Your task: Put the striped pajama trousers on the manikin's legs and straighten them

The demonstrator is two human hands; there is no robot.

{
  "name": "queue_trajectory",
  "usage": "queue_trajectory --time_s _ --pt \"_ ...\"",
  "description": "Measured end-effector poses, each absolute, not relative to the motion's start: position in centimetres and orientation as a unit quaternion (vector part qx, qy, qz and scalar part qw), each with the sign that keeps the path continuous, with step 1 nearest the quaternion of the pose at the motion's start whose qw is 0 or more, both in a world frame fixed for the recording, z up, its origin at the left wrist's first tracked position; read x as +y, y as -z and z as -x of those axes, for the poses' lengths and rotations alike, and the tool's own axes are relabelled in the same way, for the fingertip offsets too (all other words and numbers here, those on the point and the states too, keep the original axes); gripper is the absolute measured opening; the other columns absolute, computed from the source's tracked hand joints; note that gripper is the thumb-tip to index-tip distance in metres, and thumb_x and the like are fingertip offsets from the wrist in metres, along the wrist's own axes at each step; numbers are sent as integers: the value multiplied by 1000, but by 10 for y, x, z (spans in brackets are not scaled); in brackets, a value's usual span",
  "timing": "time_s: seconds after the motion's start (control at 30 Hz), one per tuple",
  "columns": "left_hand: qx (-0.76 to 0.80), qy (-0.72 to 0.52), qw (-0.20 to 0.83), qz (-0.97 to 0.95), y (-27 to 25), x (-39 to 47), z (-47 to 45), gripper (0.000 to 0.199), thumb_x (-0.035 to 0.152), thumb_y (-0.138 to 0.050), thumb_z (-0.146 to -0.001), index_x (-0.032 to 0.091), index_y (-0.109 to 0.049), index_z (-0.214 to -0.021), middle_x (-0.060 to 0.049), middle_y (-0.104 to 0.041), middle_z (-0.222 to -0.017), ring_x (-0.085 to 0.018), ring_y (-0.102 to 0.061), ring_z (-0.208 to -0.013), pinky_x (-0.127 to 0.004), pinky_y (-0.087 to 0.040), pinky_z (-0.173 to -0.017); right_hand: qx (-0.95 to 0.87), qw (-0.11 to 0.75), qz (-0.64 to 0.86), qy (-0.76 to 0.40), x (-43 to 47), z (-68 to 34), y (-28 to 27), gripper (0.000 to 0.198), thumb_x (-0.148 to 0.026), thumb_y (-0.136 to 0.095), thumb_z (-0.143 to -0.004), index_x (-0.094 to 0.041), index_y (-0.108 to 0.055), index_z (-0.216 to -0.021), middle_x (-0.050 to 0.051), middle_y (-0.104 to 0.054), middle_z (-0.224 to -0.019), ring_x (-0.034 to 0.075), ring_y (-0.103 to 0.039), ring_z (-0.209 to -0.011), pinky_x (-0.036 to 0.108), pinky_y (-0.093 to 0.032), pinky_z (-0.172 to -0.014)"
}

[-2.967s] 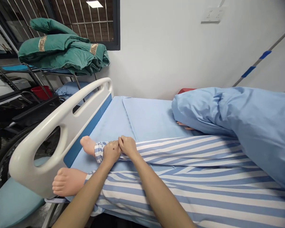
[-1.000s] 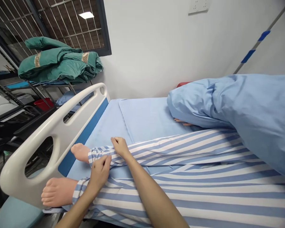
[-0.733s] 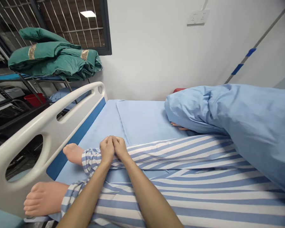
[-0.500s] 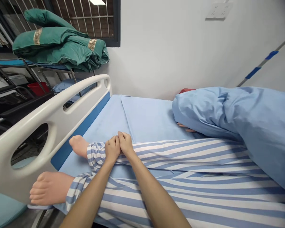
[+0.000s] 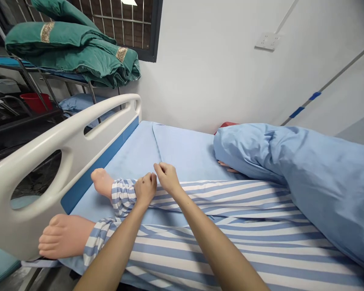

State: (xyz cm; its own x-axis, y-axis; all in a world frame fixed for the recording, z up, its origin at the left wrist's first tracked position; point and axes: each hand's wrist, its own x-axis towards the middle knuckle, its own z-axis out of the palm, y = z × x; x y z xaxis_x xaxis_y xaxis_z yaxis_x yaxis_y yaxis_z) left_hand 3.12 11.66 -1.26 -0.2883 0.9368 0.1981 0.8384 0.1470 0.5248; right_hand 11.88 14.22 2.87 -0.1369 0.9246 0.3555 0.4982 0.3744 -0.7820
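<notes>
Two legs of a nursing manikin in blue-and-white striped trousers point(image 5: 230, 246) lie along the bed, with a near bare foot point(image 5: 65, 236) and a far bare foot point(image 5: 102, 182) at the left. Over the lower part of the far trouser leg point(image 5: 206, 192), my left hand point(image 5: 145, 188) is closed, its knuckles up. My right hand point(image 5: 166, 176) is closed too, just right of the left one and a little apart from it, at the far edge of that leg. The undersides of the fingers are hidden, so anything in them does not show.
A white bed end board point(image 5: 75, 125) with cut-out handles stands at the left. A folded blue quilt point(image 5: 327, 173) covers the right side, a manikin's fingers point(image 5: 227, 166) showing beneath it. Blue sheet point(image 5: 185, 147) runs to the wall. Green folded bedding point(image 5: 75, 52) lies beyond.
My hands were touching; now the right has moved slightly up and to the right, leaving a small gap. My left hand stays on the far leg. The view has shifted a little.
</notes>
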Motion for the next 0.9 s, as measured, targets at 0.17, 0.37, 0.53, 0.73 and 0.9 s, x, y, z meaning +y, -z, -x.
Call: queue_trajectory --time_s 0.17,0.37,0.53,0.73,0.9 --pt "761 -270 54 -587 18 120 -34 35 34 -34 -87 20 -61 -68 -5 -65 -69 -14 -51 -62 -27 -19 -57 -704 410 524 -248 142 -130 -4 40 -36 -38 -84 -19 -29 -49 -6 -27 -46 8 -28 -48 23 -22 -49" --pt "755 -266 44 -597 20 120 -36 33 34 -37 -84 19 -56 -61 -2 -59 -60 -12 -43 -55 -26 -16 -54 -713 383 538 -236 143 -130 11 39 -35 -35 -86 -18 -40 -52 -4 -40 -49 9 -35 -52 23 -25 -52" --pt "754 -293 60 -585 17 117 -39 34 34 -39 -82 18 -47 -53 2 -47 -50 -10 -34 -50 -24 -17 -52 -706 393 532 -253 143 -135 5 39 -35 -33 -87 -18 -47 -55 -3 -47 -53 9 -38 -54 23 -26 -54" --pt "692 -455 202 -523 -19 133 -54 34 32 -45 -72 19 -33 -44 6 -27 -41 -8 -28 -45 -22 -22 -46 -621 506 457 -386 151 -143 5 43 -42 -35 -85 -19 -40 -50 -5 -38 -47 9 -35 -50 21 -27 -51" --pt "571 -638 301 -419 -57 151 -97 31 28 -50 -67 21 -28 -46 8 -24 -42 -5 -24 -41 -22 -23 -42 -520 565 404 -497 158 -150 1 41 -42 -37 -82 -18 -39 -49 -5 -38 -46 8 -37 -48 21 -29 -49"
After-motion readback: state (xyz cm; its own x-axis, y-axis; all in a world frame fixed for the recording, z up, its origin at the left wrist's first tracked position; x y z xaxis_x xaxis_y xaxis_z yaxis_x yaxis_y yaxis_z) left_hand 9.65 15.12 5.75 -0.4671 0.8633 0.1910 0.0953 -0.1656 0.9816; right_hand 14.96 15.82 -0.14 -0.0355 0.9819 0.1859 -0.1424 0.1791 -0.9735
